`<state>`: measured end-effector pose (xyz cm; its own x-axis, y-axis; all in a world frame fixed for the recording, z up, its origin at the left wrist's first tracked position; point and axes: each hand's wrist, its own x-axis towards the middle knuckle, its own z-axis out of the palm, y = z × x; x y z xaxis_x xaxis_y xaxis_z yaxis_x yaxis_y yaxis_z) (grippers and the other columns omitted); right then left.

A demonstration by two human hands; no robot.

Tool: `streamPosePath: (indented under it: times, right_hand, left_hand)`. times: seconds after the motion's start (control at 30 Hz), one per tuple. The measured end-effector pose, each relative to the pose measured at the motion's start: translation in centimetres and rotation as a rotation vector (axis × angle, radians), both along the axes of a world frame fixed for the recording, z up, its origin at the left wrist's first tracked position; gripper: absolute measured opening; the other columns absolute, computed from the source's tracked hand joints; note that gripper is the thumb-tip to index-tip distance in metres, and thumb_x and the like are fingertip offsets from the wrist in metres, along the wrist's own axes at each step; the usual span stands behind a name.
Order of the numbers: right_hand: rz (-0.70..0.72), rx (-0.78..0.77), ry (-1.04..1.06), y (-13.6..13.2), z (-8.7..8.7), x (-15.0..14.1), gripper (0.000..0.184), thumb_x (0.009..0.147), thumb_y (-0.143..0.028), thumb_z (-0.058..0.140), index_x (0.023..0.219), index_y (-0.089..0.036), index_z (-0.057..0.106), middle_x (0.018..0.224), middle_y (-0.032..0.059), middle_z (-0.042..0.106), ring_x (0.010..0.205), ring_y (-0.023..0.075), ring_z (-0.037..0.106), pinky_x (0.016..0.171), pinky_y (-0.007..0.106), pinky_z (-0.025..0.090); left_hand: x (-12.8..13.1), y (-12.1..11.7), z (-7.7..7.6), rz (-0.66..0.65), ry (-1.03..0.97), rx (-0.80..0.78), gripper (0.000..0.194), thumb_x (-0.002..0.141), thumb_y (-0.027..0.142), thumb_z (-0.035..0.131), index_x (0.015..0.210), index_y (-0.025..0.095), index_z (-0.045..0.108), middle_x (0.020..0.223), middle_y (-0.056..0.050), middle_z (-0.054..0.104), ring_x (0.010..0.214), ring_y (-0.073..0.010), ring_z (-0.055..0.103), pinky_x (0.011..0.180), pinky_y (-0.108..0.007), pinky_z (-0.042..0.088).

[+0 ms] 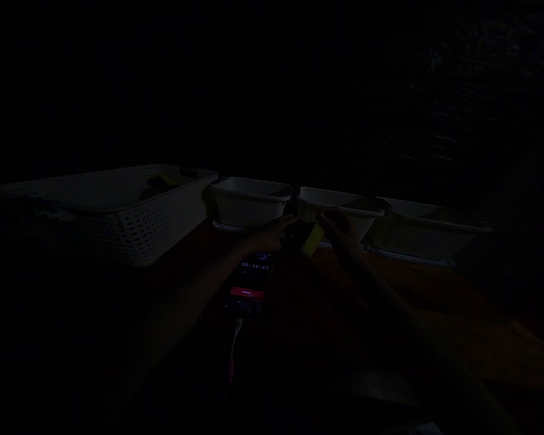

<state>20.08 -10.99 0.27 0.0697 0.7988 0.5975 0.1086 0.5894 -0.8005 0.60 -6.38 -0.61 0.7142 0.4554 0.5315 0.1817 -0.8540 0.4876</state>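
The scene is very dark. My right hand is closed, fingers pinching the upper end of a small yellow block-like piece, whose exact kind the darkness hides. To its left, my left hand curls against a dark object that I cannot make out. Both hands are close together above the table, just in front of the white tubs. Below my left hand lies a lit phone showing a running timer and a red button.
A large white perforated basket stands at left with a yellow and dark item inside. Three white tubs, the left, middle and right, line the back of the wooden table. A white cable runs from the phone.
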Motion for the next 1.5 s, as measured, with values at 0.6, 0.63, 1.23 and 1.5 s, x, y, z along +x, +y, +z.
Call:
streamPosePath:
  times: [0.6, 0.63, 1.23, 1.5]
  right_hand:
    - [0.299, -0.408, 0.099, -1.2, 0.2, -0.8, 0.058, 0.068, -0.049, 0.069, 0.119, -0.029, 0.049, 0.123, 0.0049, 0.056, 0.106, 0.0241, 0.058, 0.070, 0.034, 0.055]
    - [0.272, -0.390, 0.110, -0.9, 0.1, -0.7, 0.059, 0.066, -0.048, 0.071, 0.117, -0.028, 0.050, 0.121, 0.0050, 0.057, 0.104, 0.0235, 0.059, 0.070, 0.033, 0.055]
    - [-0.008, -0.181, -0.006, 1.0, -1.0, 0.3, 0.052, 0.065, -0.054, 0.070, 0.103, -0.023, 0.053, 0.101, 0.0030, 0.062, 0.090, 0.0167, 0.061, 0.072, 0.030, 0.054]
    - [-0.055, -0.177, 0.020, 0.3, -0.7, -0.2, 0.052, 0.060, -0.053, 0.072, 0.095, -0.023, 0.049, 0.098, 0.0018, 0.056, 0.082, 0.0141, 0.059, 0.060, 0.024, 0.055]
  left_hand:
    - [-0.2, -1.0, 0.8, 0.038, -0.100, 0.050, 0.078, 0.067, 0.020, 0.070, 0.136, 0.025, 0.034, 0.141, -0.012, 0.034, 0.131, -0.0264, 0.035, 0.108, -0.045, 0.029]
    - [-0.3, -1.0, 0.7, 0.022, -0.090, 0.030, 0.081, 0.067, 0.021, 0.071, 0.137, 0.025, 0.032, 0.142, -0.013, 0.033, 0.131, -0.0268, 0.035, 0.107, -0.045, 0.030]
    - [-0.1, -1.6, 0.4, 0.012, 0.042, -0.128, 0.102, 0.059, 0.035, 0.078, 0.144, 0.026, 0.023, 0.145, -0.016, 0.033, 0.132, -0.0334, 0.035, 0.105, -0.050, 0.033]
    - [-0.1, -1.3, 0.1, -0.024, 0.071, -0.213, 0.101, 0.064, 0.037, 0.075, 0.145, 0.027, 0.016, 0.146, -0.015, 0.034, 0.132, -0.0327, 0.036, 0.103, -0.048, 0.036]
